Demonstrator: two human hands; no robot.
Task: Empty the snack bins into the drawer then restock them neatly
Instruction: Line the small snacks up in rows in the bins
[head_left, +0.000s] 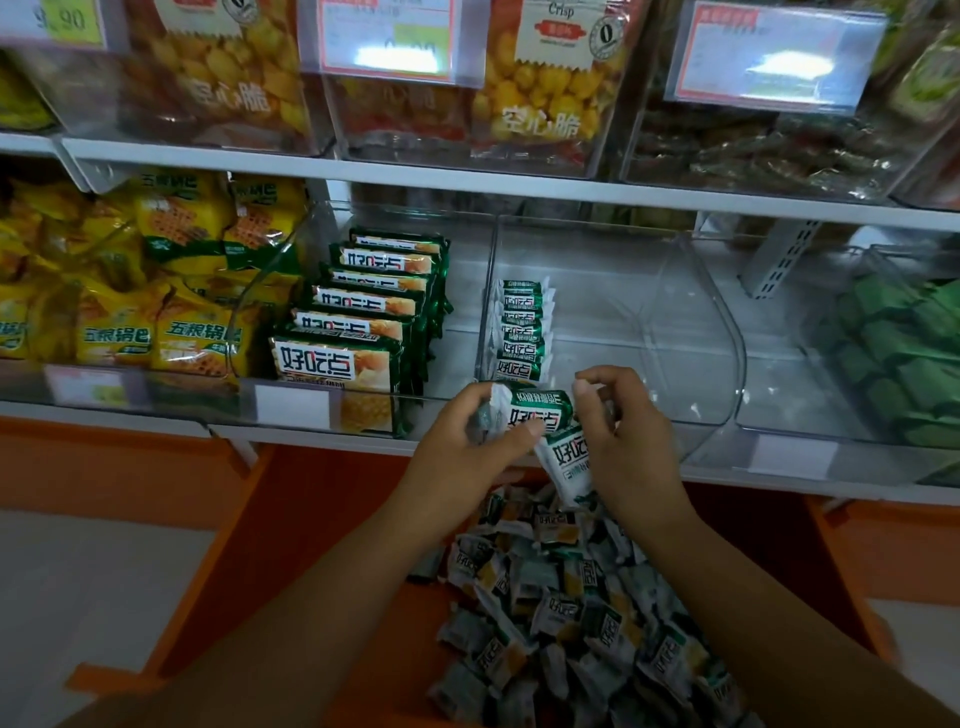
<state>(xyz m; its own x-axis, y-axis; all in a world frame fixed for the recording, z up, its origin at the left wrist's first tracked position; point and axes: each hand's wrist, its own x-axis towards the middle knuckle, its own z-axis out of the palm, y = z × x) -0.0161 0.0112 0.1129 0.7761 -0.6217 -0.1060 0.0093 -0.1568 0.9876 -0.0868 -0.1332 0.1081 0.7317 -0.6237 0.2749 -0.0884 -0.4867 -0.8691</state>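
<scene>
My left hand (475, 441) grips a small green-and-white snack packet (535, 413) just in front of the clear middle bin (691, 332). My right hand (623, 431) holds a second packet (569, 462) that hangs tilted below the first. A neat row of the same small packets (521, 327) stands along the bin's left wall; the rest of that bin is bare. Below, the open orange drawer (249, 545) holds a loose heap of several packets (571, 613).
A clear bin to the left holds larger green packs (358, 332) stacked in a row. Yellow snack bags (130, 291) fill the far-left bin, green wrapped snacks (893, 358) the right one. An upper shelf (467, 182) carries more bins with price tags.
</scene>
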